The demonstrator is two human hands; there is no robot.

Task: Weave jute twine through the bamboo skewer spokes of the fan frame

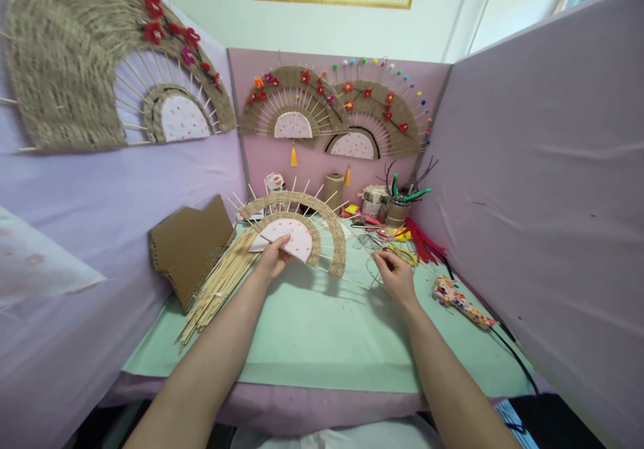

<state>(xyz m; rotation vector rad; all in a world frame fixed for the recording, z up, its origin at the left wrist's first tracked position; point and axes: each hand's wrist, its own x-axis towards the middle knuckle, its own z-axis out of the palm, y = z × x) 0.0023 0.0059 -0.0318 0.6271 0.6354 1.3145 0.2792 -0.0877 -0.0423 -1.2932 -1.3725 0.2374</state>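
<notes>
My left hand (276,256) grips a half-round woven fan (335,224) by its white, pink-spotted centre. Twine bands run across the fan's thin wooden sticks, whose tips stick out past the outer band. The fan is tilted above the table, its right end lower. To the right of it, my right hand (395,274) is closed in a pinch. Thin twine (371,271) shows close to those fingertips, though I cannot make out exactly what lies between them. Yellow-handled scissors (402,254) lie just behind my right hand.
A bundle of sticks (221,288) and folded cardboard (194,247) lie left. A patterned glue gun (463,305) with a black cord rests right. Behind stand a twine spool (333,190) and a tool pot (397,213). Finished fans (296,103) hang on the partition.
</notes>
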